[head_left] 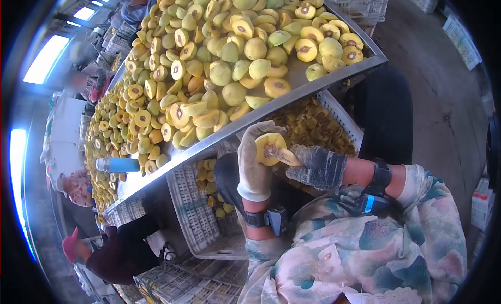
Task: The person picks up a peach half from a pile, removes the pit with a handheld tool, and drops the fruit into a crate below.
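My left hand [254,165], in a pale work glove, is closed around a halved yellow peach [260,142], its cut face turned towards my right hand. My right hand [318,167], in a dark grey and whitish worn glove, grips a small pitting tool [289,158] with a light wooden handle. The tool's tip reaches the brown pit area in the middle of the peach half; its exact shape is hard to make out. Both hands are over my lap, just in front of the metal table [250,117] heaped with peach halves [235,93].
Under the table edge stands a crate [342,115] of brownish-yellow scraps. A white crate [188,225] to the left holds several peach halves. A blue bottle [117,165] lies on the table. Other people sit along its far side and left end, one in a pink cap [70,245].
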A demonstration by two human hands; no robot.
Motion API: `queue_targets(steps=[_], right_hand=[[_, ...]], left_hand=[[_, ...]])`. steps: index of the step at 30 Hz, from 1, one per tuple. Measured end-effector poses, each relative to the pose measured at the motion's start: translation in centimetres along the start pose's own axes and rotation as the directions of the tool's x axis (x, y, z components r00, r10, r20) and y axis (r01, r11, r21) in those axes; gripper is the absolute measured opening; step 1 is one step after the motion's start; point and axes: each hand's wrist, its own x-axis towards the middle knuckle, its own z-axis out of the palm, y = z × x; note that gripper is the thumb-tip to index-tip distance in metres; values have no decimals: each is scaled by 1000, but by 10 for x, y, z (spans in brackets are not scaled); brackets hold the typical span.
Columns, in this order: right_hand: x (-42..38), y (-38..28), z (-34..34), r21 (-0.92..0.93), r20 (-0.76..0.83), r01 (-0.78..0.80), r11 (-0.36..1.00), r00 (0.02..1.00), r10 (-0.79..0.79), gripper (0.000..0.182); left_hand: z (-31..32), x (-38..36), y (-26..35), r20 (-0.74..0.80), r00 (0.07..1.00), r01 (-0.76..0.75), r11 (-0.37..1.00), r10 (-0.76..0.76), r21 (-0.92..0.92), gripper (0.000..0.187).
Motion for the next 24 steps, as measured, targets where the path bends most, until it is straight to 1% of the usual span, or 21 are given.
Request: queue_targets(steps=[1, 2, 3, 4, 5, 6, 7, 8, 9, 10, 11, 12, 13, 15, 16, 18, 19, 21, 22, 23, 24], right_hand=[[0, 7, 6, -112, 8, -79, 991, 997, 80, 31], [1, 11, 10, -227, 7, -153, 962, 987, 159, 35], [2, 8, 11, -225, 13, -155, 962, 987, 162, 35], [4, 2, 11, -100, 33, -210, 972, 976, 215, 35], [6, -1, 11, 26, 59, -266, 964, 963, 265, 34], [7, 0, 11, 30, 63, -272, 962, 961, 269, 34], [9, 2, 10, 19, 121, -315, 949, 943, 311, 31], [11, 4, 9, 5, 183, -357, 934, 919, 350, 29], [12, 6, 6, 8, 194, -361, 933, 915, 352, 29], [10, 10, 1, 330, 367, -512, 793, 844, 392, 24], [7, 14, -6, 567, 536, -638, 520, 766, 356, 20], [8, 20, -11, 684, 717, -729, 8, 675, 173, 18], [2, 21, -15, 680, 721, -733, 6, 671, 173, 18], [-9, 16, -23, 705, 674, -709, -17, 662, 328, 26], [-7, 20, -25, 695, 683, -719, -18, 652, 328, 26], [-4, 33, -24, 700, 701, -708, -93, 656, 280, 31], [-6, 40, -23, 697, 704, -710, -98, 653, 278, 31], [-8, 45, -24, 679, 733, -698, -227, 634, 245, 31], [-9, 41, -27, 678, 734, -700, -223, 634, 243, 31], [-10, 34, -29, 688, 718, -698, -198, 617, 322, 31], [-10, 29, -30, 696, 697, -698, -171, 598, 396, 30]], left_hand=[[1, 2, -3, -8, 1000, 3, 1000, -3, 1, 54], [2, 4, -8, -131, 991, 3, 997, 6, 73, 52], [3, 6, -14, -249, 968, 15, 989, 22, 144, 52], [3, 7, -21, -344, 936, -10, 983, 74, 182, 49], [1, 6, -23, -349, 935, -5, 984, 68, 180, 49], [0, 4, -24, -371, 926, -6, 987, 66, 162, 45], [-2, 2, -26, -395, 916, -7, 990, 64, 144, 42], [-4, 2, -26, -396, 918, 18, 996, 16, 83, 39], [-7, 3, -27, -407, 913, 23, 996, 14, 84, 39], [-11, 3, -28, -395, 919, 49, 993, -3, 107, 39], [-14, 3, -30, -382, 924, 76, 989, -21, 130, 39], [-14, 3, -30, -391, 919, 34, 981, 44, 191, 39], [-11, 4, -30, -396, 917, 35, 981, 44, 190, 39], [-5, 8, -27, -347, 938, 46, 989, 5, 141, 42], [-6, 10, -30, -360, 933, 45, 989, 8, 139, 42], [-9, 14, -36, -288, 956, -12, 988, 57, 157, 44], [-8, 15, -39, -292, 955, -8, 987, 55, 160, 44], [-3, 16, -45, -293, 955, 52, 997, -35, 49, 46], [-2, 16, -46, -278, 960, 60, 995, -35, 83, 48], [0, 14, -46, -282, 959, 57, 995, -30, 87, 48], [2, 13, -44, -262, 963, 76, 997, -70, 13, 48]])
